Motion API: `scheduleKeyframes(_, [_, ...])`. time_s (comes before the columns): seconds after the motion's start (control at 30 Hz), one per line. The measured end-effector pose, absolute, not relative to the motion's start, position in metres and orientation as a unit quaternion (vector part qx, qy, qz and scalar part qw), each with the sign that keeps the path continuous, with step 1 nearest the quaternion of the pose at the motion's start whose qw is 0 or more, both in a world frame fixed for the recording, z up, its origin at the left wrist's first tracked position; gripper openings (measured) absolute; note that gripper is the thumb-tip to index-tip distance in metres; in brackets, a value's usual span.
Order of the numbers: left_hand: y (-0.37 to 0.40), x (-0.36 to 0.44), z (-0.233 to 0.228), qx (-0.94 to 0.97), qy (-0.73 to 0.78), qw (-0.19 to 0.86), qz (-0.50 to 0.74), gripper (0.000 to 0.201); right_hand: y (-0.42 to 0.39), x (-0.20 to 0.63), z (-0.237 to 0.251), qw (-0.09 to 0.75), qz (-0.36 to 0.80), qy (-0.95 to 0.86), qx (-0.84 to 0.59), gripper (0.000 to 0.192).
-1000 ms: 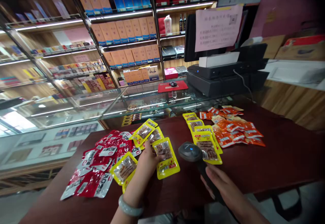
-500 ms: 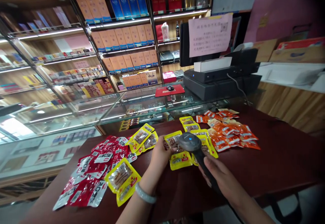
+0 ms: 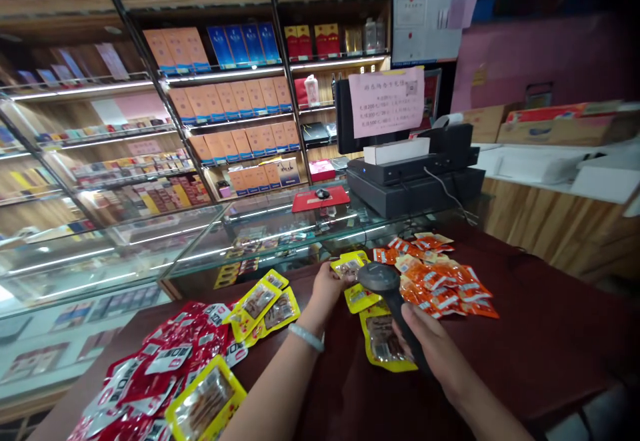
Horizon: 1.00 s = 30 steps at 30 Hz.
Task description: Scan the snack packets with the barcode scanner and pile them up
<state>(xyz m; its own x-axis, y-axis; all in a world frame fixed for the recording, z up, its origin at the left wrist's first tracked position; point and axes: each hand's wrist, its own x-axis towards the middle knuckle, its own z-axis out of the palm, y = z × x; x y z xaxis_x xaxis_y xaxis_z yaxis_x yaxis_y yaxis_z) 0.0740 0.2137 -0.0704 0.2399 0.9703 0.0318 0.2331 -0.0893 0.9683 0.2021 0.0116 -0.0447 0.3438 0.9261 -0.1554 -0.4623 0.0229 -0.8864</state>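
My left hand (image 3: 327, 289), with a pale bangle on its wrist, pinches the edge of a yellow snack packet (image 3: 346, 268) with a see-through window. My right hand (image 3: 427, 341) is wrapped round the handle of a dark barcode scanner (image 3: 379, 277). The scanner's head is close to the right side of the held packet and partly covers it. Below the scanner, another yellow packet (image 3: 383, 340) lies on the dark red tabletop (image 3: 530, 321), partly hidden by my right hand. More yellow packets (image 3: 260, 301) rest to the left of my left hand.
A heap of red-and-white packets (image 3: 165, 361) spreads at the left, with a yellow packet (image 3: 205, 404) on its near side. Orange packets (image 3: 445, 284) are piled at the right. Behind stand a glass counter (image 3: 200, 258), a monitor with a pink notice (image 3: 386, 102) and stocked shelves.
The view has tilted upward. My left hand has shifted away from me with a yellow packet, and a yellow packet now shows nearer me beneath the scanner. The scanner stays in my right hand.
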Motion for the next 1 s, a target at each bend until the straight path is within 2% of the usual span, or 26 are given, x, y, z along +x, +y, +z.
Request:
scheduleKeyframes(0.1, [0.221, 0.092, -0.070, 0.609, 0.476, 0.501, 0.389, 0.063, 0.012, 0.206, -0.048, 0.667, 0.507, -0.230, -0.495, 0.044])
scheduleKeyframes(0.17, [0.219, 0.086, -0.067, 0.638, 0.474, 0.465, 0.388, 0.070, 0.009, 0.207, -0.052, 0.657, 0.504, -0.206, -0.521, 0.044])
scheduleKeyframes(0.33, [0.207, 0.011, -0.049, 0.772, 0.502, 0.218, 0.324, 0.055, 0.005, 0.199, -0.058, 0.619, 0.510, -0.186, -0.567, 0.051])
scheduleKeyframes(0.5, [0.210, -0.091, -0.034, 0.743, 0.652, -0.014, 0.152, 0.055, 0.013, 0.168, -0.054, 0.595, 0.539, -0.296, -0.517, 0.046])
scheduleKeyframes(0.57, [0.214, -0.121, -0.034, 0.714, 0.695, -0.031, 0.084, 0.058, 0.016, 0.154, -0.054, 0.600, 0.536, -0.300, -0.512, 0.048])
scheduleKeyframes(0.67, [0.217, -0.144, -0.038, 0.696, 0.718, 0.005, 0.022, 0.064, 0.017, 0.135, -0.054, 0.605, 0.519, -0.279, -0.535, 0.050])
scheduleKeyframes(0.8, [0.211, -0.146, -0.039, 0.714, 0.698, -0.034, 0.047, 0.072, 0.013, 0.119, -0.052, 0.601, 0.530, -0.256, -0.541, 0.053])
scheduleKeyframes(0.9, [0.203, -0.141, -0.034, 0.722, 0.683, -0.071, 0.087, 0.059, 0.009, 0.113, -0.049, 0.589, 0.545, -0.240, -0.547, 0.061])
scheduleKeyframes(1.0, [0.194, -0.133, -0.024, 0.719, 0.683, -0.045, 0.124, 0.046, 0.007, 0.113, -0.049, 0.585, 0.559, -0.253, -0.531, 0.060])
